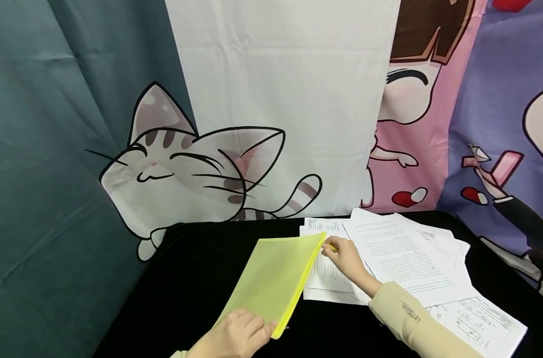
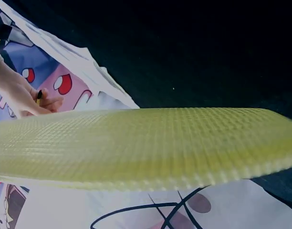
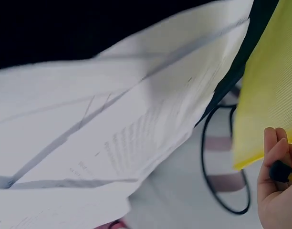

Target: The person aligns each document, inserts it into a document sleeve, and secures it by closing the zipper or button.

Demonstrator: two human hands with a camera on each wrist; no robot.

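Observation:
A translucent yellow mesh zipper file bag (image 1: 267,278) is held tilted above the black tabletop, its bright yellow zipper edge (image 1: 301,291) on the right side. My left hand (image 1: 235,334) grips its near end, thumb by the zipper corner. At the far right corner, my right hand (image 1: 345,255) pinches a small yellow pull with a black end (image 3: 281,171), and its fingers are curled. In the left wrist view the bag (image 2: 151,148) spans the frame and the left hand is hidden. Whatever lies inside the bag cannot be made out.
Loose printed sheets (image 1: 401,253) lie overlapping to the right, partly under my right forearm. More papers (image 1: 482,323) stretch toward the near right edge. Black cloth (image 1: 177,288) covers the table. Behind it hangs a cartoon-printed curtain (image 1: 276,74).

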